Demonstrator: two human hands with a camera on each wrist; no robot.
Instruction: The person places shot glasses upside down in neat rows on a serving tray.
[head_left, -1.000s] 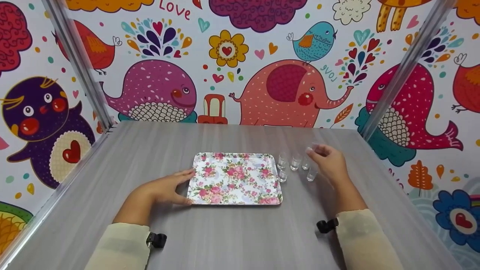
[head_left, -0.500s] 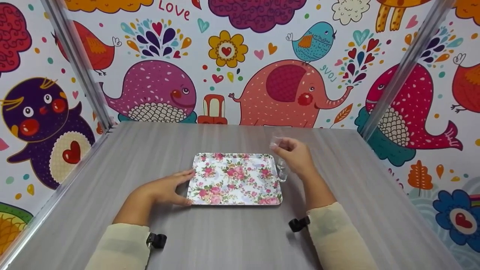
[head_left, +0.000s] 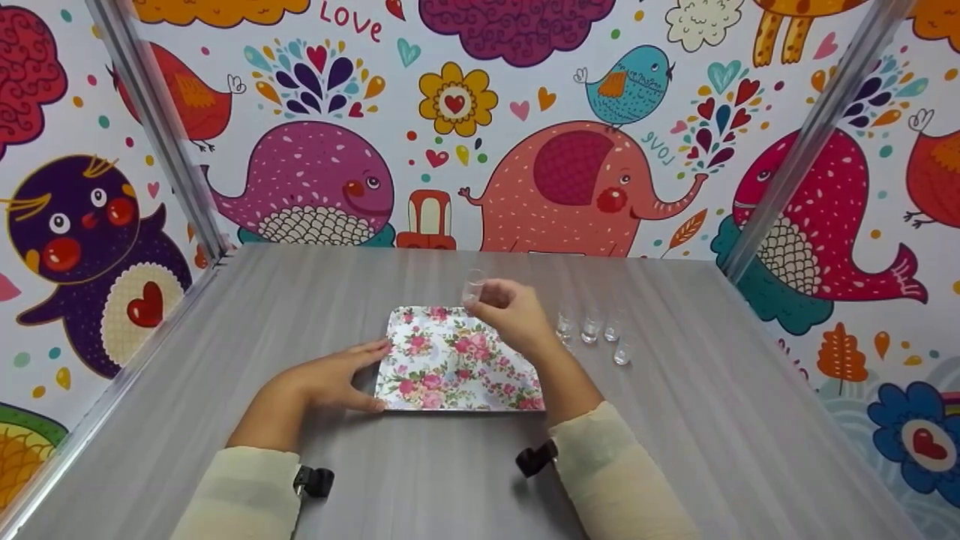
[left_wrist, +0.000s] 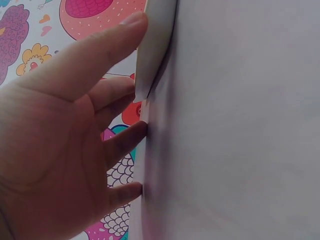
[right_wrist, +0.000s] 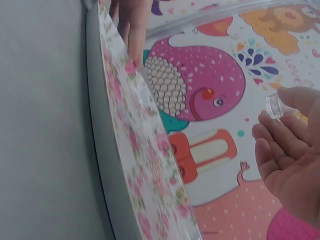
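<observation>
A small clear shot glass (head_left: 474, 286) is pinched between the thumb and fingers of my right hand (head_left: 514, 319). That hand holds the glass above the far edge of a white floral tray (head_left: 457, 360), its wrist over the tray's right part. In the right wrist view the glass base (right_wrist: 274, 106) shows between thumb and fingertips. My left hand (head_left: 330, 377) rests at the tray's left side, fingers spread. In the left wrist view its thumb (left_wrist: 134, 22) touches the tray's side wall (left_wrist: 156, 50), and lower fingertips rest on the table.
Several more clear shot glasses (head_left: 591, 328) stand on the grey table (head_left: 435, 480) right of the tray; one is partly hidden behind the right hand and wrist. Metal posts (head_left: 161, 135) rise at the table's far corners, before cartoon-printed walls (head_left: 450, 37).
My right hand has carried the shot glass leftward from beside the other glasses to above the tray's far edge. The left hand and tray have stayed put.
</observation>
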